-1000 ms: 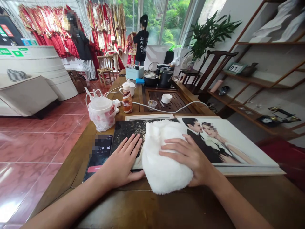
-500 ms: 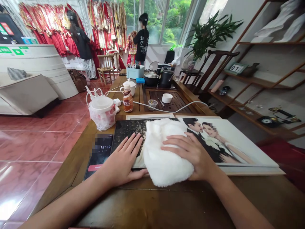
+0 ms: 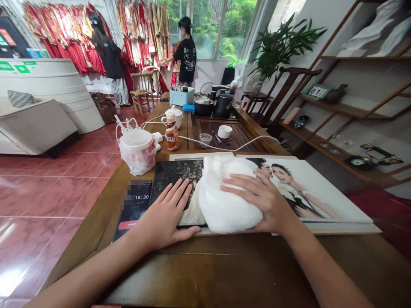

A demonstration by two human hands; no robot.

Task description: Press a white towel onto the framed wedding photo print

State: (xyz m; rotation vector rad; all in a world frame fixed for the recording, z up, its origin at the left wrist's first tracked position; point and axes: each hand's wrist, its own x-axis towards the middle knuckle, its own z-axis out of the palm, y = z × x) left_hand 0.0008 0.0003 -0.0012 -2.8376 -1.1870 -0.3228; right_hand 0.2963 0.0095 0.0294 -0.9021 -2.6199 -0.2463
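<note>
Two bare hands are at work at the near part of the wooden table [image 3: 205,278], and both are ours. Our left hand [image 3: 170,218] lies palm down, its fingers straight and slightly apart, on the lower left of the dark photo print [image 3: 175,171]; it has hold of nothing and seems to steady the print. Our right hand [image 3: 265,201] curves over a white plush cloth [image 3: 229,196], fingers spread across its top and side; it has hold of the cloth, but the thumb is hidden and we cannot tell how firmly it grips.

The bunched cloth sits over the right part of the dark print and reaches to the wedding portrait [image 3: 324,184] just beside it, hiding some of the left of that picture. Pale specks show on the dark surface; whether they are printed or loose, we cannot tell.

As for progress, we judge the work to be under way and not finished: the cloth is in hand and on the print, and nothing has been set aside. The left part of the print lies uncovered, as does most of the portrait. Which areas the cloth has been over, we cannot tell. A smartphone [image 3: 136,207] lies beside our left hand.
</note>
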